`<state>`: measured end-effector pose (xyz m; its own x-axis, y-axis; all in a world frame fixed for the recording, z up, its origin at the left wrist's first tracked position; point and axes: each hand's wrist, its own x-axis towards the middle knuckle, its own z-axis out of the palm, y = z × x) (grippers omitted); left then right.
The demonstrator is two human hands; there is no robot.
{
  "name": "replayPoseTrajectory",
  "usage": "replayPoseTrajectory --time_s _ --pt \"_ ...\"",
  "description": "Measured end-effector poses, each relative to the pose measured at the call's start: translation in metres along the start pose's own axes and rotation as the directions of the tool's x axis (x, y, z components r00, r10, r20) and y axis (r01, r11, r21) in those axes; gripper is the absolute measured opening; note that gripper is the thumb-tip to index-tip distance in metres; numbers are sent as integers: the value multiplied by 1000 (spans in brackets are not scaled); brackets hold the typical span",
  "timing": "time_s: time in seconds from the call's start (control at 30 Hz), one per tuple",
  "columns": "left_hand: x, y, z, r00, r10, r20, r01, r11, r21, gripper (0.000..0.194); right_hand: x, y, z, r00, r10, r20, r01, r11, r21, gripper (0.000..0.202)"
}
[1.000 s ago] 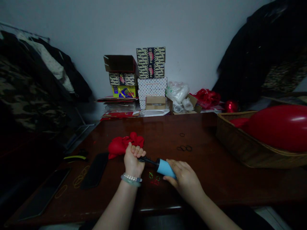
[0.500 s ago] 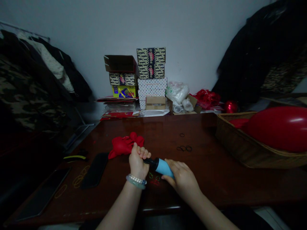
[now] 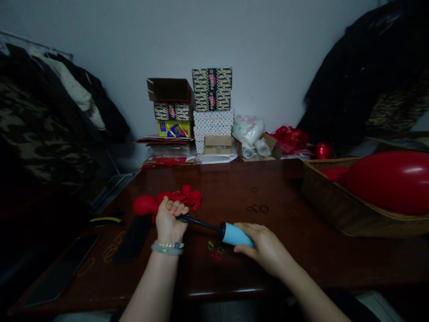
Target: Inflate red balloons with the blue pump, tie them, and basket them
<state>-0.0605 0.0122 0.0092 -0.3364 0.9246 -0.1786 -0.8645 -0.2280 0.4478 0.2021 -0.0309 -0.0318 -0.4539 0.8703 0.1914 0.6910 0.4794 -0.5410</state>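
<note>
A hand balloon pump with a blue barrel (image 3: 237, 235) lies across both hands above the table, its thin black rod pulled out to the left. My right hand (image 3: 264, 243) is wrapped round the blue barrel. My left hand (image 3: 171, 219) is closed round the black end at the left. From beyond that fist bulges a small, partly filled red balloon (image 3: 145, 205); its neck is hidden by my fingers. Behind the fist lies a pile of limp red balloons (image 3: 192, 197). Small green and red rubber bands (image 3: 216, 252) lie below the pump.
Left on the table (image 3: 228, 179) are a dark phone (image 3: 132, 241), a flat dark device (image 3: 63, 268) and yellow rubber bands (image 3: 112, 248). Black bands (image 3: 258, 209) lie right of centre. A wicker basket (image 3: 335, 212) holds big red balloons. Stacked boxes (image 3: 212, 120) stand at the back.
My hands have moved apart, my left mostly leftwards, drawing out a longer stretch of black rod. A rounded red balloon now shows left of my left fist.
</note>
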Motion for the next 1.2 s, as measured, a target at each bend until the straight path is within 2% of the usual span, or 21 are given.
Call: replayPoseTrajectory --time_s 0.2,0.37,0.5,1.0,1.2 --pt "4 2 -5 1000 4 5 -4 1000 -13 41 -2 5 2 1000 -12 -11 12 1000 3 53" --pt "2 -13 -7 1000 8 -5 -8 1000 -14 41 -3 5 20 992 -26 -126 6 987 -159 54" --pt "-2 -23 -6 1000 -3 21 3 1000 -8 42 -3 0 29 980 -41 -194 0 978 -207 55" --pt "-24 -60 0 999 -35 31 32 995 91 43 -6 -1 51 948 -133 -290 69 973 -222 58" --pt "-30 -67 1 1000 0 14 -1 995 104 43 -6 -1 50 947 -139 -289 66 967 -248 59"
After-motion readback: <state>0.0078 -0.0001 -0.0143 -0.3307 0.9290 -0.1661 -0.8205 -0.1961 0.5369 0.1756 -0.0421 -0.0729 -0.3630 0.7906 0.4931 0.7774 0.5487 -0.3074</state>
